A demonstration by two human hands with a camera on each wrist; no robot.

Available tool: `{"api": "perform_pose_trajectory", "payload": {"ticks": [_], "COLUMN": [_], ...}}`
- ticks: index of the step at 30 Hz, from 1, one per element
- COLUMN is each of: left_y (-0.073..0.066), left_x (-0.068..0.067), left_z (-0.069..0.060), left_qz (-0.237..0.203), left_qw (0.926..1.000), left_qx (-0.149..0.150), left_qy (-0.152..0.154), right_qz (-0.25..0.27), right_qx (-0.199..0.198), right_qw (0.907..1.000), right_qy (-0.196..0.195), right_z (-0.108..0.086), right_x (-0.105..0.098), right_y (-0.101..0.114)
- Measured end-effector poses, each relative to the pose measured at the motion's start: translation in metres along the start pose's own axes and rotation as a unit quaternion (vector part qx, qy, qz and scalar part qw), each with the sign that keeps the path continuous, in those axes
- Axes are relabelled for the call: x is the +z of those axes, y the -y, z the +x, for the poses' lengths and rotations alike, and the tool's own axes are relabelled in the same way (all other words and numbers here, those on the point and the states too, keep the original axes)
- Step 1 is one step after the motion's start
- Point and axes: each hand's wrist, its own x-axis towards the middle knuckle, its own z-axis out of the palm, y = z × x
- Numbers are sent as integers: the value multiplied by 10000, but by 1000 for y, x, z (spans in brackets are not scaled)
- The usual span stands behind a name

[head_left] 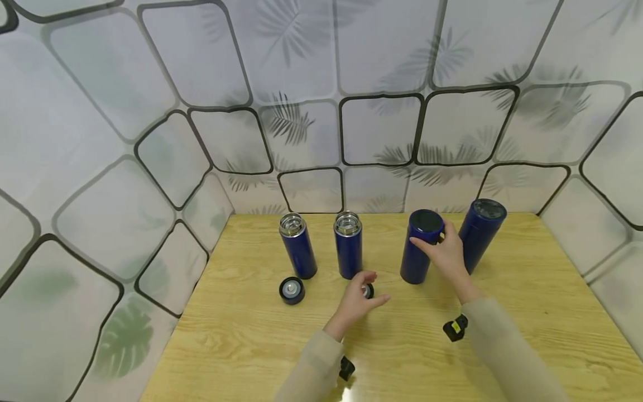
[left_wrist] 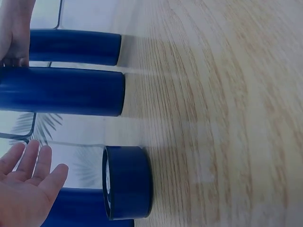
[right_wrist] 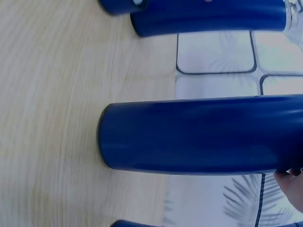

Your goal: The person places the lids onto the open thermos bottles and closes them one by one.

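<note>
My right hand (head_left: 448, 254) grips a dark blue vacuum flask (head_left: 414, 259) near its top, thumb on the near side. Its black-topped lid (head_left: 426, 220) is on, and the flask stands on the table; the right wrist view shows its blue body (right_wrist: 199, 135). My left hand (head_left: 353, 303), fingers apart and holding nothing, hovers by a removed lid (head_left: 369, 291). That hand partly covers the lid in the head view; the left wrist view shows the lid's blue side (left_wrist: 130, 182). Just behind stands an uncapped blue flask (head_left: 349, 254) with a steel rim.
Another uncapped flask (head_left: 300, 254) stands further left, a lid (head_left: 292, 290) lying upside down before it. On the far right is a capped flask (head_left: 479, 237), partly behind my right hand. Patterned cloth (head_left: 311, 134) rises behind the wooden table (head_left: 241, 335).
</note>
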Motion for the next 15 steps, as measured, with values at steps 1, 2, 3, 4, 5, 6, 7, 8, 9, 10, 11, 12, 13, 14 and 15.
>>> {"api": "perform_pose_trajectory", "payload": {"ticks": [1,2,3,4,5,6,7,8,9,10,11,12,13,14,15], "left_y": [0,0,1,1,0,0,0,1,1,1,1,1,1,2,2], "left_x": [0,-1,-1,-2,-2,-2,-2,-3,-3,-3,-3,-4,-4,-4,-5], "left_z": [0,-1,-1,-2,-2,-2,-3,-3,-3,-3,-4,-4,-4,-4,-4], "left_qz": [37,62,90,112,121,135,124,104,96,79,56,44,23,21,22], "left_qw": [10000,10000,9999,9998,9997,9997,9997,9997,9998,9998,9999,10000,10000,10000,10000], "left_qx": [31,55,96,141,189,216,213,191,194,156,110,66,53,23,7], "left_qy": [-10,-21,-34,-49,-58,-68,-65,-55,-46,-26,-6,9,21,34,41], "right_qz": [-11,-42,-65,-84,-101,-125,-145,-151,-156,-152,-164,-174,-174,-165,-167], "right_qx": [24,57,90,128,179,220,264,316,364,409,448,472,496,509,505], "right_qw": [10000,10000,9999,9998,9997,9996,9995,9994,9992,9990,9989,9987,9986,9986,9986], "right_qy": [-32,-50,-69,-86,-90,-85,-90,-81,-72,-55,-38,-28,-18,-6,-5], "right_z": [3,6,8,11,14,16,18,20,21,22,23,23,24,24,24], "right_x": [-1,-2,-2,-3,-4,-5,-6,-7,-7,-8,-8,-8,-8,-8,-7], "right_y": [-1,-2,-3,-3,-4,-4,-4,-4,-4,-4,-4,-4,-4,-4,-4]}}
